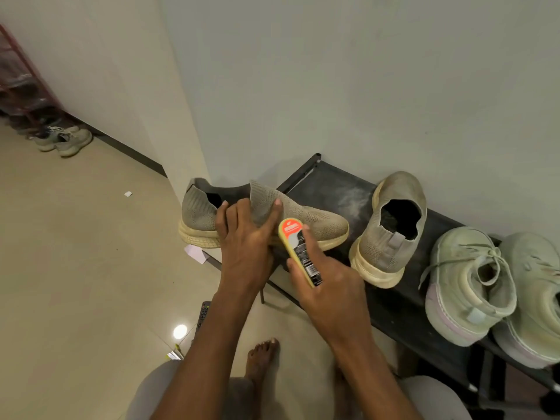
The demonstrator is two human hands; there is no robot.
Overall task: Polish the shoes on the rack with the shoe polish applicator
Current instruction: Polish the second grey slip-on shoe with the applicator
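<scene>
While lying sideways at the left end of the black metal shoe rack (403, 301), beige knit slip-on shoe (266, 216) gripped at its collar by left hand (247, 237). Yellow shoe polish applicator with orange label (298, 251) clasped in right hand (328, 286), just beside that shoe's side.

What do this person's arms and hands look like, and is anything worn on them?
Both forearms are bare, with no sleeves in view. The left hand and right hand wear no gloves; no rings, watch or bracelets are visible. Fingernails are short and unpainted.
</scene>
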